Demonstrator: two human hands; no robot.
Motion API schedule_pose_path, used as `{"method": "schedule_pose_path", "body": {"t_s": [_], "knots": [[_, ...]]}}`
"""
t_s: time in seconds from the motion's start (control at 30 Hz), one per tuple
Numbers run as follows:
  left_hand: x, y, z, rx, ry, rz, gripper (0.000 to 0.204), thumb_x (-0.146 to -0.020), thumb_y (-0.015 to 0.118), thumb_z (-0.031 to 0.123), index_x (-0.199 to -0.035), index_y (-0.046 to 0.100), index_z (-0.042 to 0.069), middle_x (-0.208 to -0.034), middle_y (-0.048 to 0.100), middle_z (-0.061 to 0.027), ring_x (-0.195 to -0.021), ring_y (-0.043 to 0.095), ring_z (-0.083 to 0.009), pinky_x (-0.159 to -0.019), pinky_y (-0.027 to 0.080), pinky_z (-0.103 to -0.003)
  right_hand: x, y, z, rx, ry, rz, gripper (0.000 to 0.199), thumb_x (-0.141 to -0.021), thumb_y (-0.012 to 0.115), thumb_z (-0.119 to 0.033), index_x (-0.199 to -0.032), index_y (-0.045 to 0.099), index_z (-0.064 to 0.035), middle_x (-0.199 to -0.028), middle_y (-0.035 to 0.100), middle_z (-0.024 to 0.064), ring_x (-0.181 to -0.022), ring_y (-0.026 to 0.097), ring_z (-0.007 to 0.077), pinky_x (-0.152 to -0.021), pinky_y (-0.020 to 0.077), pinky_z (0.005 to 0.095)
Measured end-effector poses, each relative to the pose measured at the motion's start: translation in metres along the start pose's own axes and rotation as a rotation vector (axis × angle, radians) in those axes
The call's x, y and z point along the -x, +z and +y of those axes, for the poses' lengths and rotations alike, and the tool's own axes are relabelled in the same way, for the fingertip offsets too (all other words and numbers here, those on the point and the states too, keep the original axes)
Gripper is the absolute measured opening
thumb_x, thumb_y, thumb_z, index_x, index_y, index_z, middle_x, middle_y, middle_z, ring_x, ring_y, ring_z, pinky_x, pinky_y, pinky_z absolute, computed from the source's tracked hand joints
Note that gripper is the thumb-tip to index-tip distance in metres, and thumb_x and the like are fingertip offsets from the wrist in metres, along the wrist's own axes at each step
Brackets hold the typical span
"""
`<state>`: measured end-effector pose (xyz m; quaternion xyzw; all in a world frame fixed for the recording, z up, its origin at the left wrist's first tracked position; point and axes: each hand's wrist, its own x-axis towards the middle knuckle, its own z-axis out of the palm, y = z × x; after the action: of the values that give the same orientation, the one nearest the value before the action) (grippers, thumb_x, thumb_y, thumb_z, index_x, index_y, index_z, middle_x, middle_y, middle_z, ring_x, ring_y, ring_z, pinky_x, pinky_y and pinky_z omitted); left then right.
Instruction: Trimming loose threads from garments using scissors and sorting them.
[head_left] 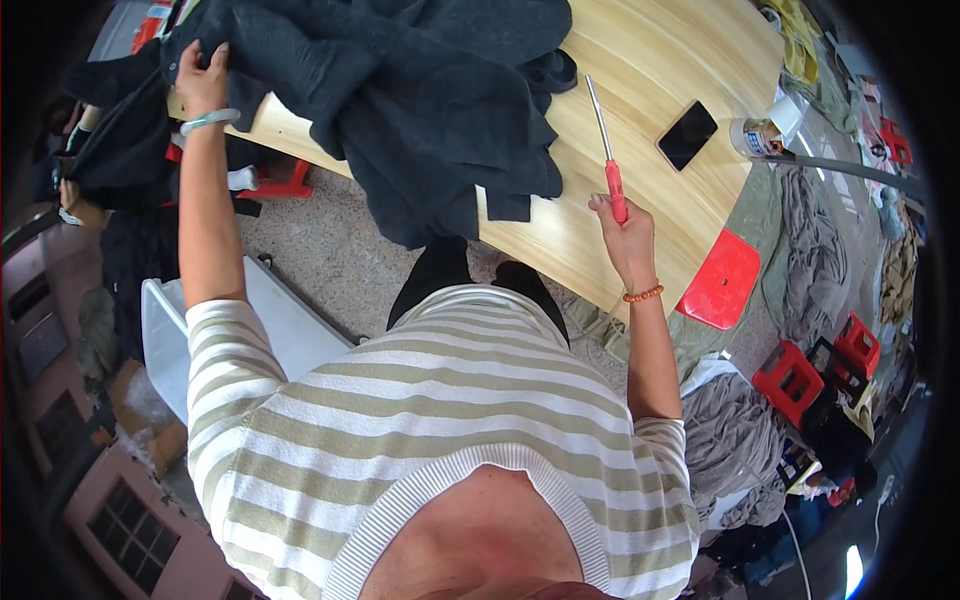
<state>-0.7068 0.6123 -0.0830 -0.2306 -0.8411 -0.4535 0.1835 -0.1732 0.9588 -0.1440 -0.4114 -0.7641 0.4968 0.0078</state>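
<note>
A heap of dark garments (420,110) covers the left and middle of the wooden table (680,50), part of it hanging over the near edge. At the heap's left end, my left hand (203,85) grips the dark cloth between thumb and fingers. In my right hand (628,240), over the table's right side, is a slim red-handled screwdriver (615,188). Its long metal shaft points away from me, and its exact tip is too small to make out. My right fingers are closed round the handle's lower end.
Right of the screwdriver lie a black phone (688,135) and a tub (755,137). A red stool (722,280) stands at the table's right edge, near grey cloth piles (735,435). A white chair (270,330) is at my left. Another person's hand (72,200) shows at far left.
</note>
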Motion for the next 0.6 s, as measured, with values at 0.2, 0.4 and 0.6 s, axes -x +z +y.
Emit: {"method": "schedule_pose_path", "body": {"t_s": [0.2, 0.4, 0.6], "knots": [[0.16, 0.085, 0.058, -0.139, 0.067, -0.219, 0.088, -0.068, 0.08, 0.043, -0.131, 0.04, -0.004, -0.13, 0.043, -0.0292, -0.122, 0.04, -0.0417, -0.105, 0.031, -0.047, -0.019, 0.026, -0.005, 0.048, -0.117, 0.028, 0.032, -0.083, 0.071, -0.027, -0.099, 0.066, 0.0004, -0.068, 0.061, 0.0033, -0.061, 0.05, 0.0085, -0.06, 0.0421, 0.0248], [0.21, 0.116, 0.129, -0.149, 0.162, -0.406, 0.057, -0.073, 0.075, 0.018, -0.124, 0.051, 0.007, -0.123, 0.048, -0.0225, -0.112, 0.045, -0.0404, -0.095, 0.039, -0.044, -0.075, 0.069, -0.043, 0.357, -0.37, 0.2, 0.054, -0.071, 0.08, -0.035, -0.107, 0.061, -0.0004, -0.077, 0.065, 0.0194, -0.075, 0.064, 0.0358, -0.069, 0.0492, 0.0397], [0.295, 0.122, 0.172, 0.579, -0.32, -0.974, 0.029, -0.082, 0.067, 0.005, -0.11, 0.06, 0.003, -0.089, 0.061, -0.0027, -0.078, 0.06, -0.0117, -0.069, 0.05, -0.024, -0.127, 0.103, -0.046, 0.452, -0.291, 0.172, 0.042, -0.074, 0.077, -0.034, -0.09, 0.06, 0.0008, -0.068, 0.064, 0.017, -0.069, 0.064, 0.0352, -0.064, 0.0496, 0.0418]]}}
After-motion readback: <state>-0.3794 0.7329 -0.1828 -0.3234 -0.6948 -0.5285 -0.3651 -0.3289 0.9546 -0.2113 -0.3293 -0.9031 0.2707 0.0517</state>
